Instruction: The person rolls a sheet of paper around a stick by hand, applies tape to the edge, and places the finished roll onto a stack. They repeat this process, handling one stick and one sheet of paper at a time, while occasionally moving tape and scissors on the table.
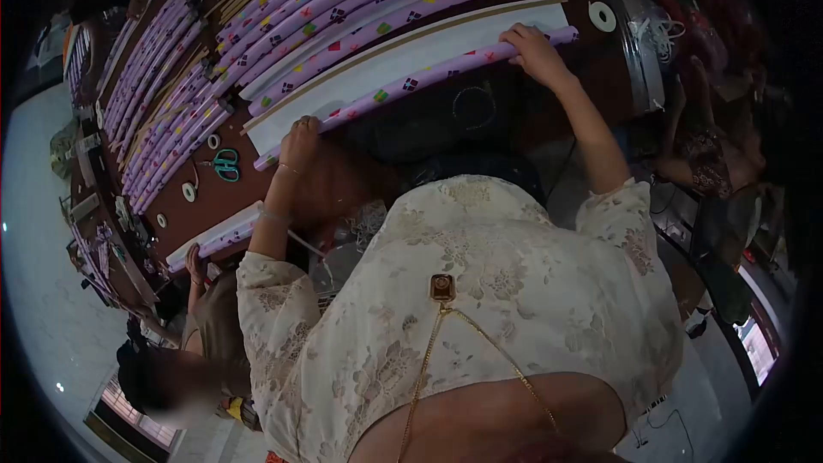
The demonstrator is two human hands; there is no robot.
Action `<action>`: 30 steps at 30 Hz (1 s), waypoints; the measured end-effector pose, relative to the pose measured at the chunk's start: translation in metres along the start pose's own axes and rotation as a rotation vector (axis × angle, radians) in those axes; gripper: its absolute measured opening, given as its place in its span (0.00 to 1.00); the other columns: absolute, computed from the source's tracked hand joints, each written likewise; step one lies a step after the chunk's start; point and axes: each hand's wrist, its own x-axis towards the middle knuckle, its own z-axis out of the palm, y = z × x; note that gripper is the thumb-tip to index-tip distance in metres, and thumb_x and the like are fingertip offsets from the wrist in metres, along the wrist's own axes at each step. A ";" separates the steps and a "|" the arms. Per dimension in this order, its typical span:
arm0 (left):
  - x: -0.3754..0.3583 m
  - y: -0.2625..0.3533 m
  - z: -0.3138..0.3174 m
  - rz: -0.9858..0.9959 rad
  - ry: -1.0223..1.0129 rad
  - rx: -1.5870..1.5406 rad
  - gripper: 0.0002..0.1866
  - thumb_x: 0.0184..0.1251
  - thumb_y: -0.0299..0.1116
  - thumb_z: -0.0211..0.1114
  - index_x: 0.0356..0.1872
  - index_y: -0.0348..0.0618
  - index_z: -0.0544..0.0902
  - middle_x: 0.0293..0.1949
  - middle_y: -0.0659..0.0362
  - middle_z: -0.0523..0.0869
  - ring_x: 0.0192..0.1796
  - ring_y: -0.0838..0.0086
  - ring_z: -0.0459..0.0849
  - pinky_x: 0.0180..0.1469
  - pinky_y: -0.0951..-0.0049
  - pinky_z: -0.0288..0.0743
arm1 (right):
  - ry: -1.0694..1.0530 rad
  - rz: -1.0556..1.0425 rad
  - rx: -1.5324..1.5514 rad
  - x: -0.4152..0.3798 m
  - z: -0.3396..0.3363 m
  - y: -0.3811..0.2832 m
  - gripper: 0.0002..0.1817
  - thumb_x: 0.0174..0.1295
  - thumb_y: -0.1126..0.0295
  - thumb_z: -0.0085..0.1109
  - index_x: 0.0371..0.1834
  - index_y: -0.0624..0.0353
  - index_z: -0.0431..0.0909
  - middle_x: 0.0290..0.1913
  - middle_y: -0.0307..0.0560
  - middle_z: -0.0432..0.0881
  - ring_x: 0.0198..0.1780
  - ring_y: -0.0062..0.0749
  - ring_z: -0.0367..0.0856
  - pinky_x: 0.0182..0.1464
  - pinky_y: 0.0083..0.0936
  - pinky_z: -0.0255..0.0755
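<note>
A sheet of purple patterned wrapping paper lies along the table's near edge, its white side [351, 88] facing up. Its near edge forms a long purple roll [411, 83]. My left hand [300, 146] is closed over the roll near its left end, with the fingertips partly hidden. At the other end, my right hand [536, 53] grips the roll with curled fingers. A thin wooden strip [403, 42] runs along the sheet's far edge, apart from both hands.
Many finished-looking purple rolls [343, 0] lie beyond the sheet and to the left. Teal-handled scissors [226, 165] and a tape roll [189, 193] are on the brown table [184, 221]. Another tape roll [602, 16] sits at right. A co-worker's hand [196, 266] touches a roll at lower left.
</note>
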 end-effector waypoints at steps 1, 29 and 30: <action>0.001 0.001 -0.003 -0.014 -0.042 -0.028 0.08 0.56 0.25 0.50 0.37 0.39 0.72 0.39 0.52 0.77 0.43 0.59 0.78 0.42 0.65 0.75 | 0.042 -0.028 0.000 -0.001 0.002 0.003 0.20 0.47 0.76 0.61 0.44 0.54 0.69 0.45 0.46 0.69 0.49 0.47 0.69 0.57 0.45 0.60; -0.015 -0.009 0.015 0.032 0.163 -0.079 0.12 0.59 0.31 0.53 0.43 0.43 0.70 0.42 0.54 0.79 0.40 0.61 0.80 0.39 0.66 0.76 | 0.178 -0.099 0.060 -0.020 0.011 0.007 0.21 0.50 0.82 0.57 0.47 0.58 0.63 0.53 0.53 0.60 0.56 0.57 0.62 0.62 0.48 0.55; -0.016 -0.009 0.015 -0.011 0.081 -0.076 0.12 0.59 0.31 0.53 0.44 0.43 0.70 0.44 0.55 0.78 0.42 0.62 0.80 0.39 0.66 0.76 | 0.148 -0.033 0.068 -0.021 0.015 0.009 0.22 0.50 0.82 0.56 0.48 0.57 0.63 0.55 0.53 0.59 0.58 0.57 0.60 0.63 0.49 0.53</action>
